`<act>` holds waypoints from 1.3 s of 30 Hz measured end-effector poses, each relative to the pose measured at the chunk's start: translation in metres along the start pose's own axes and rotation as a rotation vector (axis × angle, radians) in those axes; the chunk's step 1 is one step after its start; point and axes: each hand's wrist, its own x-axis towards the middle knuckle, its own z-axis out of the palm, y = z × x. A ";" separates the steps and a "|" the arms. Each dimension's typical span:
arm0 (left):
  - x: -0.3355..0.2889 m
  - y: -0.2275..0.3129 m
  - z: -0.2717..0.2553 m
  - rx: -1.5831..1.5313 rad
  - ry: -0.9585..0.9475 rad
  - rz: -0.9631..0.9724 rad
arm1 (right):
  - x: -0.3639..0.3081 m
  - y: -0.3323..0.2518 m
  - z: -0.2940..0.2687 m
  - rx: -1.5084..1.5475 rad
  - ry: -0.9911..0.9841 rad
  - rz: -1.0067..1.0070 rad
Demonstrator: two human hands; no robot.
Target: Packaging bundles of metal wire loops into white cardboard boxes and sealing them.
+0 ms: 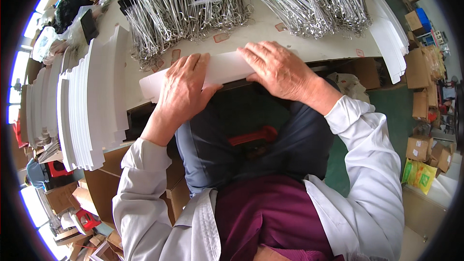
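A long, narrow white card strip (227, 67) lies along the front edge of the table, between my two hands. My left hand (183, 84) is closed over its left part, fingers together on top and thumb at the near edge. At its right end my right hand (278, 70) grips it, fingers on top and thumb along the near edge. The palms hide parts of the strip, and I cannot tell whether it is a flat sheet or a folded box. Just beyond my hands lie bundled thin wire brushes (179, 14) with looped ends.
More wire brushes (314, 5) are heaped at the far right. Stacked white card pieces (92, 101) stand at the left, with another stack (389, 34) at the table's right end. A cardboard box (113, 174) sits below the left side. Cartons (418, 147) line the right.
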 end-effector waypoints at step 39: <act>-0.067 0.012 -0.004 0.323 -0.058 -0.118 | -0.068 0.023 0.011 -0.045 0.174 0.110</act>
